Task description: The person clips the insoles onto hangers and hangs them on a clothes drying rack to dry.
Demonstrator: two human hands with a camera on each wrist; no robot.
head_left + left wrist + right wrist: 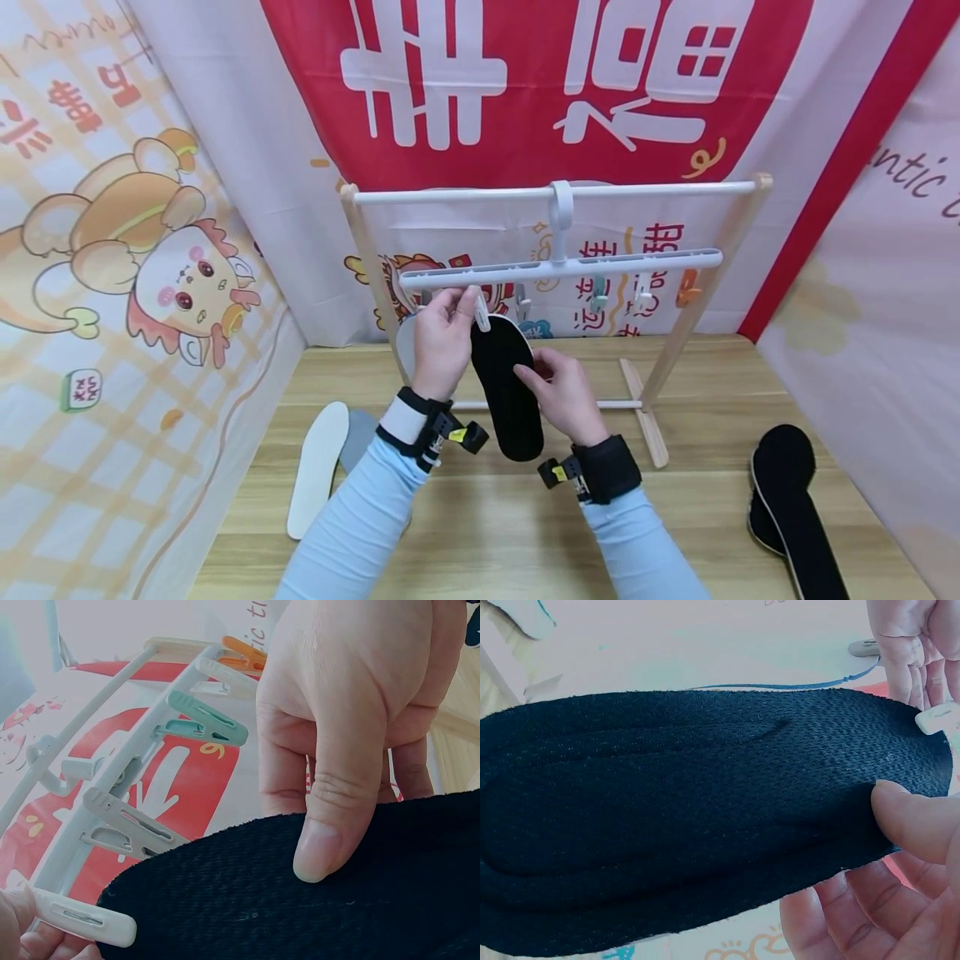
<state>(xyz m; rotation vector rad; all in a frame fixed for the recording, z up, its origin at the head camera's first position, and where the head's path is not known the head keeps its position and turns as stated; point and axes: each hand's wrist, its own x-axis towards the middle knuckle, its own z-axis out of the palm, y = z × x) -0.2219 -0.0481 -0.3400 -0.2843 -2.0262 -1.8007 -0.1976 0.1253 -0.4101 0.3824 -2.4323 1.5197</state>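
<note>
My left hand (441, 342) pinches a white clothespin (482, 310) below the left end of a clip hanger (517, 270). The clothespin's tip overlaps the top end of a black insole (508, 408). My right hand (567, 392) holds that insole by its right edge, thumb on the black face and fingers behind. In the left wrist view, a grey clothespin (131, 821), a green clothespin (206, 720) and an orange clothespin (244, 654) hang along the hanger bar. The insole hangs lengthwise, its wide face toward the head camera.
A wooden rack (667, 342) with a white top rail (465, 196) bears the hanger. A pale insole (406, 346) shows behind my left hand. On the table (480, 542), a white insole (317, 475) and grey insole (358, 437) lie left, black insoles (798, 500) right.
</note>
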